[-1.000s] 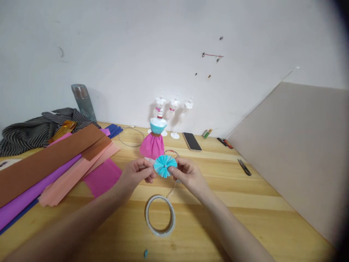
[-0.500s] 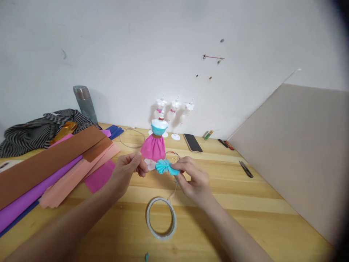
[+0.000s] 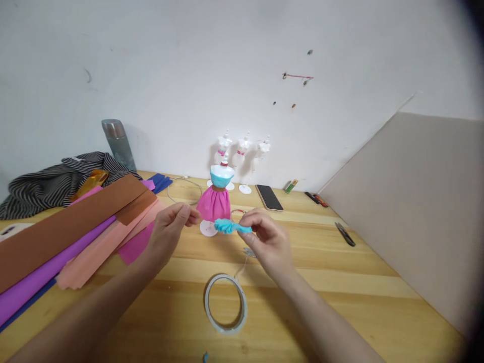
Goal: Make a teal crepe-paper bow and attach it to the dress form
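Between thumb and fingers, my right hand (image 3: 266,238) pinches one end of a gathered turquoise paper bow (image 3: 226,226). The bow's pleated end points left. My left hand (image 3: 174,220) is closed in a pinch to the left of the bow and apart from it; whatever it holds, if anything, is too small to make out. Just behind stands a small dress-form mannequin (image 3: 222,176) with a turquoise top, a brown waistband and a pink skirt (image 3: 214,204). Below the hands, a roll of tape (image 3: 226,303) lies on the wooden table (image 3: 170,312).
Brown crepe paper (image 3: 79,227) and other coloured sheets cover the left side, near a striped cloth (image 3: 49,181) and a bottle (image 3: 119,143). White mannequins (image 3: 243,146) stand by the wall. A phone (image 3: 269,197) and snips (image 3: 345,234) lie to the right.
My right hand has tilted the turquoise bow, so it shows more edge-on and slightly higher. My left hand has shifted a little up and left, further from the bow.
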Demonstrator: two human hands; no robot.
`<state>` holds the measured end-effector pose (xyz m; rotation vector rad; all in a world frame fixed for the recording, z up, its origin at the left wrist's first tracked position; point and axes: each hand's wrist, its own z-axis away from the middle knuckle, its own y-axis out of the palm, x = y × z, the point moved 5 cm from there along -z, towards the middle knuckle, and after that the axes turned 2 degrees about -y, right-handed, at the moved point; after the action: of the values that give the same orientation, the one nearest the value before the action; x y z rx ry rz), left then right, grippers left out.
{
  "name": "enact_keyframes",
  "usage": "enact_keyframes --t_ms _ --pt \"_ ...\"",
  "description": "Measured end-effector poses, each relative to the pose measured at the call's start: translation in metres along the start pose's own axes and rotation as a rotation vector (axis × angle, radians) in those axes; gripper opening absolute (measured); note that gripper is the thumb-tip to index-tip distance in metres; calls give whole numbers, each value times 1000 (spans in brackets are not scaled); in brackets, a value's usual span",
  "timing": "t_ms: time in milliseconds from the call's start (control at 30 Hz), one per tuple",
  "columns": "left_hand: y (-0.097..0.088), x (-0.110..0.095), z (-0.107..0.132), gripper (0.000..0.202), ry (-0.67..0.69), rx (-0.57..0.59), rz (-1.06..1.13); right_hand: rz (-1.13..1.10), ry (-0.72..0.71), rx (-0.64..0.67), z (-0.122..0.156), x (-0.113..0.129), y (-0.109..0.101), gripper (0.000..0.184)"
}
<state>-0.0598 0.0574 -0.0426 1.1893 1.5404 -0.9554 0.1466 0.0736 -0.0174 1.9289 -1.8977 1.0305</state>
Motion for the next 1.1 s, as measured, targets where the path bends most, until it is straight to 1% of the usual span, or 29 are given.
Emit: enact_keyframes --t_ms 67,133,233,333,467,567,700,800,900,1000,1100 --pt "-2 -2 -2 29 12 -14 -28 -71 164 -37 -6 -11 2 7" --pt "-4 -4 -6 26 6 -26 -40 -107 247 -40 -12 -20 5 8" --pt "-5 -5 -14 27 -20 -32 -14 -139 311 -56 -23 -31 10 7" --pt "-1 -5 -28 27 -40 -26 31 -191 372 -106 -32 -40 12 8" --pt "6 -6 -48 24 -92 -7 55 -403 510 -165 -34 -50 19 11" --pt "7 -10 -59 24 -134 -21 76 -534 571 -215 -30 -54 23 15" --pt "1 -21 -72 23 -122 -63 129 -592 617 -231 -26 -59 26 20" --pt "-3 -31 -82 24 -86 -34 111 -568 617 -223 -26 -61 26 22" --pt "-2 -33 -86 29 -89 51 21 -472 570 -201 -28 -60 25 19" --pt "4 -28 -87 39 -103 170 -60 -312 506 -155 -33 -57 23 13" --pt "11 -20 -86 46 -79 299 -61 -161 418 -124 -40 -52 20 8"
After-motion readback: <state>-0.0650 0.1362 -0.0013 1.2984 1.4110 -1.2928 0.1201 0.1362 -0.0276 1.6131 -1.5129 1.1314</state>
